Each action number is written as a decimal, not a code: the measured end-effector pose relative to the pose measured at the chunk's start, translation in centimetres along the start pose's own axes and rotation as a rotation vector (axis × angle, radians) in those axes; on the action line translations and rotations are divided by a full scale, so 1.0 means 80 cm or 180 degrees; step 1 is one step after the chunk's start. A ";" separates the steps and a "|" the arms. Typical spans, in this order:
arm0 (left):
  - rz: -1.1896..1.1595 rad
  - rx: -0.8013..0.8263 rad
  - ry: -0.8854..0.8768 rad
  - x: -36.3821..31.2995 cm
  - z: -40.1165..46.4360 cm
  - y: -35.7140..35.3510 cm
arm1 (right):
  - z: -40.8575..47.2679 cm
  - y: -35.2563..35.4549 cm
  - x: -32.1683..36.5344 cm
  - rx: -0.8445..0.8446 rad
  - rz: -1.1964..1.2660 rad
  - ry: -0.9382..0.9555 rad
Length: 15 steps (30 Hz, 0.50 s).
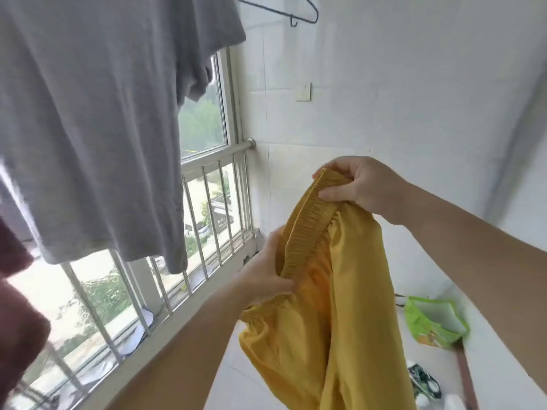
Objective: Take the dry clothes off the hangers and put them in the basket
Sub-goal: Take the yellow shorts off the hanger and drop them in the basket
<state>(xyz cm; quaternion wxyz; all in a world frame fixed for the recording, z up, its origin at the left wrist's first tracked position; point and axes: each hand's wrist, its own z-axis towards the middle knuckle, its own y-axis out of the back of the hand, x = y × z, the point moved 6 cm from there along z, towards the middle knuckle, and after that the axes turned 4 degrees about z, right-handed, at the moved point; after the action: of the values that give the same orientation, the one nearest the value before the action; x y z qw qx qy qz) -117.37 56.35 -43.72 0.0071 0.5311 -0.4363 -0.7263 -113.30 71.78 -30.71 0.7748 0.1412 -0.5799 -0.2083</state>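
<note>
Head view: my left hand (266, 276) and right hand (355, 187) pinch the yellow trousers' (340, 321) waistband mid-frame, railing (207, 208) close left, tiled floor (236, 380) below.

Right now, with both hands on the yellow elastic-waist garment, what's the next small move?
Probably lower it toward the basket, which is out of view: both the left hand and right hand grip the yellow elastic-waist garment, already free of any hanger.

Barred window with steel railing (207, 184) along the left. Beige wall socket (304, 92) on white tiled wall (414, 84), upper centre. Green printed bag (435, 321) on pale tiled floor (245, 383), lower right, near a patterned shoe (424, 383).
</note>
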 end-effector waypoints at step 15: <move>0.0639 -0.0930 0.1033 0.098 -0.178 -0.077 | -0.117 -0.012 -0.123 0.0282 0.0853 -0.0449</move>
<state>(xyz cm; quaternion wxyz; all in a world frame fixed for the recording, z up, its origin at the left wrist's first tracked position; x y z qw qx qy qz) -106.91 47.56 -54.45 0.2261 0.5882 -0.3703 -0.6825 -106.85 75.52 -42.13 0.7460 0.0816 -0.6552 -0.0866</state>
